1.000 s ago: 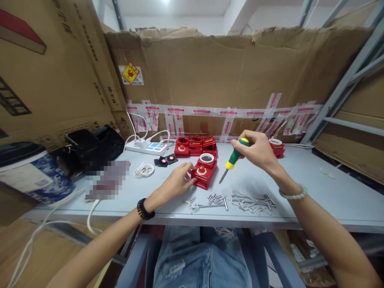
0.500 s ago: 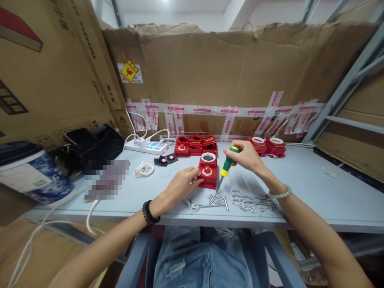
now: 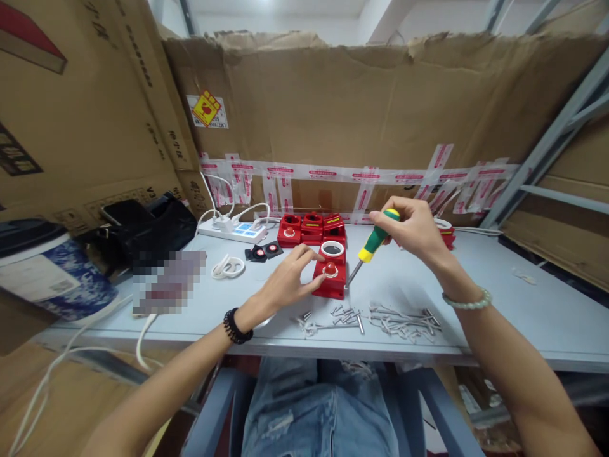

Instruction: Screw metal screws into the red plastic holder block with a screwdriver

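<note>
right hand (image 3: 413, 230) clamped on green-yellow screwdriver (image 3: 377, 240), left hand (image 3: 287, 279) has fingers apart at glossy red box (image 3: 328, 284), brown cardboard carton (image 3: 95, 114) (print reads "v3") stands left.

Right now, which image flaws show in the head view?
All in the head view: a pixelated patch masks something on the table; wide-angle stretch skews the lidded container at left; the ceiling washes out pale; the screwdriver reads clearly.

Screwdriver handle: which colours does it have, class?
The screwdriver handle is green and yellow, seen best in the head view.
</note>
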Motion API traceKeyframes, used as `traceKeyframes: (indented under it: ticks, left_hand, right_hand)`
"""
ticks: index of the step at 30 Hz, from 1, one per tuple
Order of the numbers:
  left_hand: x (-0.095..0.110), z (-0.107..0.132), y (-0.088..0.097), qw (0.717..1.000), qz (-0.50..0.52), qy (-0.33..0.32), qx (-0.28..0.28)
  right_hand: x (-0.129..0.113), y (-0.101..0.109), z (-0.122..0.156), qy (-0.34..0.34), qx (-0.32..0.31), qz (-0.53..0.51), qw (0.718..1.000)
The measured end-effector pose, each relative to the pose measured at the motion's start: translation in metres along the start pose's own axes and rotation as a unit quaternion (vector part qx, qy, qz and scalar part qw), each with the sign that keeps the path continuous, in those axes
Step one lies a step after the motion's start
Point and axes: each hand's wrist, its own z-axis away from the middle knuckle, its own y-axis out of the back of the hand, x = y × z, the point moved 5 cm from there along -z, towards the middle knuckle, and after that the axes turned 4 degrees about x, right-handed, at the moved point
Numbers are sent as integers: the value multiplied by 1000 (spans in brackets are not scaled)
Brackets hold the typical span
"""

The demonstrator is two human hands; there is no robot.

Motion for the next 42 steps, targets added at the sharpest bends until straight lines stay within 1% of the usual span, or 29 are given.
traceKeyframes:
  ticks: [2,4,7,11,15,18,21,25,32,35,42]
  left_hand:
    - [2,-7,-2,1000,2,-16,-19]
    - [2,-13,-6,998,6,-33,-49]
    - [-3,-19,-15,994,8,-47,-94]
    - [-16,-22,-26,988,20,-22,-151]
    - [-29,-23,-31,981,51,19,-189]
    - [-34,-25,-34,975,64,38,-209]
    - [-34,-27,-34,973,83,28,-212]
    - [-34,-29,-35,973,116,2,-199]
    - [-35,-29,-36,973,137,-9,-185]
    - [-32,-30,-35,973,138,-19,-185]
    - [-29,-31,-34,972,136,-27,-187]
  right_hand:
    - [-11,7,-4,21,30,24,999]
    - [-18,10,-7,42,53,42,997]
    - [-18,9,-9,57,64,54,995]
    - [-12,4,-10,60,63,60,994]
    - [-11,4,-11,63,71,67,993]
    - [-11,5,-12,70,79,74,992]
    - [-10,5,-13,69,78,78,992]
    - [-9,2,-13,61,68,83,992]
    - [-7,-5,-11,53,42,89,994]
    - [-11,-9,-10,71,29,100,992]
    - [-32,-16,-7,131,16,147,980]
